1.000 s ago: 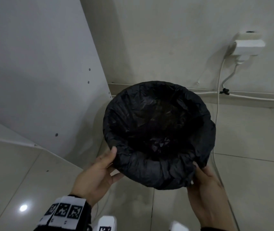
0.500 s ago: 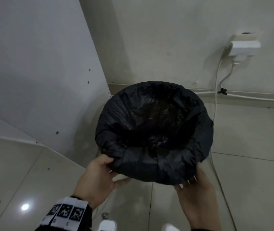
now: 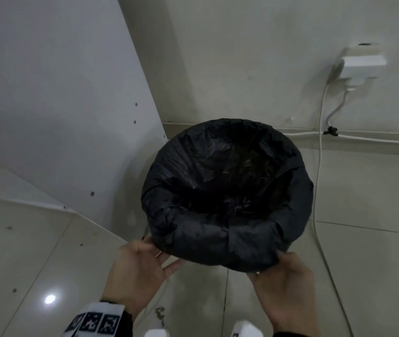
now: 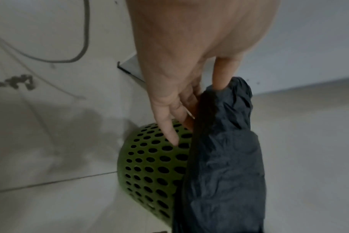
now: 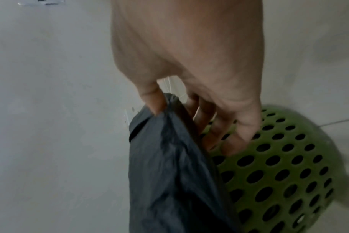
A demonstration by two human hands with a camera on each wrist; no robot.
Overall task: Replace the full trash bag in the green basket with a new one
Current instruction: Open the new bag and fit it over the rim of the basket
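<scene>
A black trash bag (image 3: 227, 190) lines the basket, its edge folded out over the rim so the head view shows no green. The green perforated basket (image 4: 149, 165) stands on the tiled floor and also shows in the right wrist view (image 5: 279, 165). My left hand (image 3: 142, 261) is at the near left rim. Its thumb lies on the bag's overhang (image 4: 225, 157) and its fingers (image 4: 169, 130) reach behind it against the basket wall. My right hand (image 3: 283, 276) pinches the overhang (image 5: 169, 173) at the near right rim, thumb outside, fingers (image 5: 229, 141) on the basket.
A white cabinet panel (image 3: 60, 105) stands close on the left. The back wall has a socket with a white plug block (image 3: 361, 66). White cables (image 3: 317, 190) run down to the floor right of the basket. White shoe tips (image 3: 247, 330) show at the bottom edge.
Both hands have slid from the sides of the rim down to its near underside. Their fingers are now tucked beneath the bag's overhang, which bulges lower at the front.
</scene>
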